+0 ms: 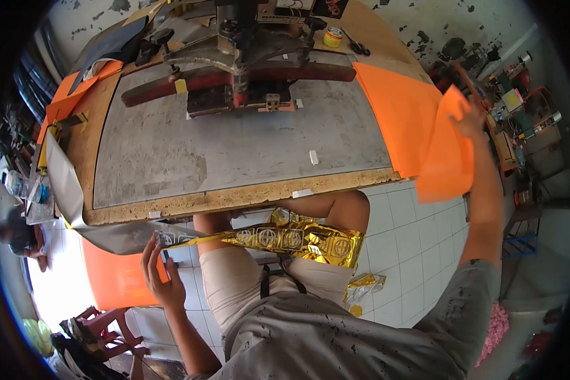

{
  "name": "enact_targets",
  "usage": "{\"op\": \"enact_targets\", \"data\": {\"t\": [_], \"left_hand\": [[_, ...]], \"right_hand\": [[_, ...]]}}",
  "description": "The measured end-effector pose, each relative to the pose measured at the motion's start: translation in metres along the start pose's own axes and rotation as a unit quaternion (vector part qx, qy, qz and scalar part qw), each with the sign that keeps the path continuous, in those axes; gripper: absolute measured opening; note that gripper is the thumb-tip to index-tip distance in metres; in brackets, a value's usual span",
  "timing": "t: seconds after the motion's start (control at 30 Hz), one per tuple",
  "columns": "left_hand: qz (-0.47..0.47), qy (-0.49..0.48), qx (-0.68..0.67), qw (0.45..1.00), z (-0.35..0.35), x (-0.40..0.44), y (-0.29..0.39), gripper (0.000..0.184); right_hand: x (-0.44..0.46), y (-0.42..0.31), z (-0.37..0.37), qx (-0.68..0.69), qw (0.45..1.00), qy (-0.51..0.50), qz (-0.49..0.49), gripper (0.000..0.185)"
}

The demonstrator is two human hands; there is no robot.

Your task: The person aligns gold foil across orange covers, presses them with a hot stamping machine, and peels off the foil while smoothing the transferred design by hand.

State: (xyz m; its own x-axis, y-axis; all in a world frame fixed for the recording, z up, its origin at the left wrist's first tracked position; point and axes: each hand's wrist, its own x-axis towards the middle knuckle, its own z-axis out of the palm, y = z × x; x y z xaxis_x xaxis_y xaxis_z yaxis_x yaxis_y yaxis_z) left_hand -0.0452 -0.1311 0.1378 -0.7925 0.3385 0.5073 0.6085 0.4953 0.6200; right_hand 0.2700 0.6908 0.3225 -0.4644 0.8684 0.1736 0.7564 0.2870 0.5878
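Grey shirt (pixel 335 335) foremost, the right fingers (pixel 462 116) grip an orange sheet (pixel 451 152).

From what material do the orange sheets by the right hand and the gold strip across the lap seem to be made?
Orange sheets: matte, perhaps nonwoven fabric or paper, since one bends in a soft curve at the right hand. Gold strip: glossy, probably thin metallised film, since it crumples and throws bright glints.
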Motion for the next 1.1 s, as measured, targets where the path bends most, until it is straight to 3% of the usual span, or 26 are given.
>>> {"op": "enact_targets", "data": {"t": [0.07,0.1,0.13,0.4,0.5,0.6,0.73,0.87,0.9,1.0,1.1], "left_hand": [[-0.019,0.011,0.023,0.999,-0.01,-0.017,-0.019,0.035],[-0.031,0.015,0.026,0.999,-0.014,-0.023,-0.026,0.035],[-0.038,0.016,0.032,0.999,-0.018,-0.027,-0.031,0.035],[-0.036,0.031,0.07,0.996,-0.022,-0.023,-0.045,0.033],[-0.003,0.036,0.088,0.995,-0.021,-0.013,-0.045,0.033],[-0.001,0.045,0.093,0.995,-0.022,-0.004,-0.033,0.031],[-0.019,0.074,0.127,0.989,-0.025,-0.006,-0.051,0.03],[-0.114,0.209,0.177,0.955,-0.032,-0.03,-0.116,0.031],[-0.188,0.263,0.12,0.939,-0.031,-0.036,-0.126,0.035],[-0.288,0.316,0.126,0.895,-0.037,-0.068,-0.184,0.039],[-0.347,0.274,0.137,0.887,-0.034,-0.107,-0.232,0.044]], "right_hand": [[-0.018,-0.054,0.076,0.258,0.962,-0.088,-0.012,0.096],[-0.034,-0.076,0.092,0.407,0.904,-0.132,0.002,0.098],[-0.037,-0.081,0.091,0.42,0.9,-0.116,0.009,0.099],[-0.062,-0.09,0.07,0.402,0.913,-0.064,0.031,0.098],[-0.064,-0.096,0.067,0.363,0.931,0.029,0.04,0.074],[-0.078,-0.094,0.037,0.358,0.913,0.172,-0.093,0.043],[-0.101,-0.125,-0.005,0.504,0.847,0.105,-0.128,0.022],[-0.096,-0.13,-0.015,0.527,0.839,0.049,-0.128,0.016],[-0.094,-0.129,-0.016,0.522,0.841,0.041,-0.136,0.013],[-0.094,-0.136,-0.017,0.436,0.874,0.117,-0.178,0.011],[-0.092,-0.14,-0.023,0.372,0.903,0.109,-0.183,0.011]]}}
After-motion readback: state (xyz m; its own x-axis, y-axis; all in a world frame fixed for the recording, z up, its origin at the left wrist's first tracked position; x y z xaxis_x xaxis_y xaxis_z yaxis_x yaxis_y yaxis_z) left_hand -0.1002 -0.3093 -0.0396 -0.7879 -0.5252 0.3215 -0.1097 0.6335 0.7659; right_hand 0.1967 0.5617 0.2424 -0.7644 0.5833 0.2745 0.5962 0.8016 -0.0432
